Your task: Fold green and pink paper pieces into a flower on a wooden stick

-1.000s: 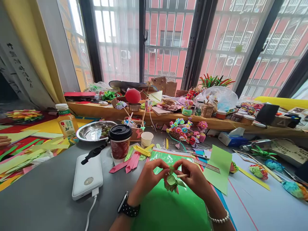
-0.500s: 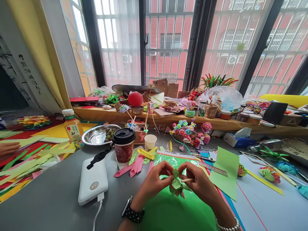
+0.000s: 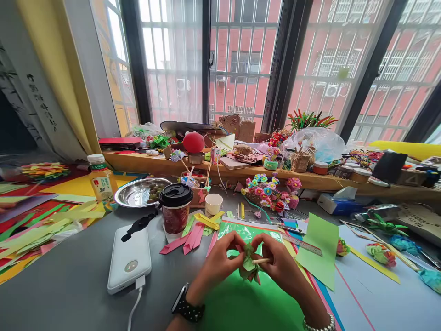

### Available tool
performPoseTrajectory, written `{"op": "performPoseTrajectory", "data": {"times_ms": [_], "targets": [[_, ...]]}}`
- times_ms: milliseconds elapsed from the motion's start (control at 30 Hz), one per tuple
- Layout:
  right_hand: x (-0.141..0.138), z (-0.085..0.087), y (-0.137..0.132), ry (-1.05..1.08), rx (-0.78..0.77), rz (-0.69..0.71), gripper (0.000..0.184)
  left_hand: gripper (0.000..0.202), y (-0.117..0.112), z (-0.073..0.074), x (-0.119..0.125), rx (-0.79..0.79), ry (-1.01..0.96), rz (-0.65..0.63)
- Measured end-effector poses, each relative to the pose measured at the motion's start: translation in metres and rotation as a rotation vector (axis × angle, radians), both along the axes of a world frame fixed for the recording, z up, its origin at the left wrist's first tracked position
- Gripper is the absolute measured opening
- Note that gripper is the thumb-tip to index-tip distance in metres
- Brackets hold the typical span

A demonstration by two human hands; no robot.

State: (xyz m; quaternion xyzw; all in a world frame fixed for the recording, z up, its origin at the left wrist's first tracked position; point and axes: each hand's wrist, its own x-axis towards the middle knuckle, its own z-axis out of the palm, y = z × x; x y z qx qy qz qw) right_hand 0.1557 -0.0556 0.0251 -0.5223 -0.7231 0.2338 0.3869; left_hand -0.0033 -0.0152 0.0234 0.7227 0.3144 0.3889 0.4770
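A folded paper flower, green with pinkish petals lower down, is between my hands above a glossy green surface. My left hand is closed, its thumb and forefinger pinching the flower's green paper from the left. On the other side my right hand pinches the same paper with its fingertips. A thin pale wooden stick is also held in the right hand, its tip pointing at the flower. Fingers cover part of the paper's upper end.
Left of my hands are a white power bank with a cable, a lidded coffee cup and pink paper strips. A light green sheet, a ruler and finished paper flowers lie right. Another person's blurred hand shows far left.
The view has shifted slightly. My fingers have moved a little on the flower, and the stick now lies more level. At far left, the other person's hand has moved with a purplish sheet.
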Motion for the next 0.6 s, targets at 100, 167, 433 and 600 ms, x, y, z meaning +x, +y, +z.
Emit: {"op": "performPoseTrajectory", "data": {"times_ms": [100, 167, 433, 600], "targets": [[0.0009, 0.0007, -0.0002, 0.004, -0.014, 0.013, 0.010, 0.007, 0.0004, -0.0003, -0.0016, -0.002, -0.003, -0.026], [0.0017, 0.0007, -0.0001, 0.013, -0.023, 0.027, 0.006, 0.007, 0.0011, -0.0019, -0.0019, -0.004, -0.005, -0.039], [0.0018, -0.0030, 0.0016, 0.007, 0.031, 0.003, 0.004, 0.012, 0.0020, -0.0062, 0.0014, -0.067, -0.076, -0.006], [0.0009, -0.0014, 0.0015, 0.046, 0.022, -0.005, 0.004, 0.019, 0.0033, -0.0072, 0.0020, -0.141, -0.162, -0.034]]}}
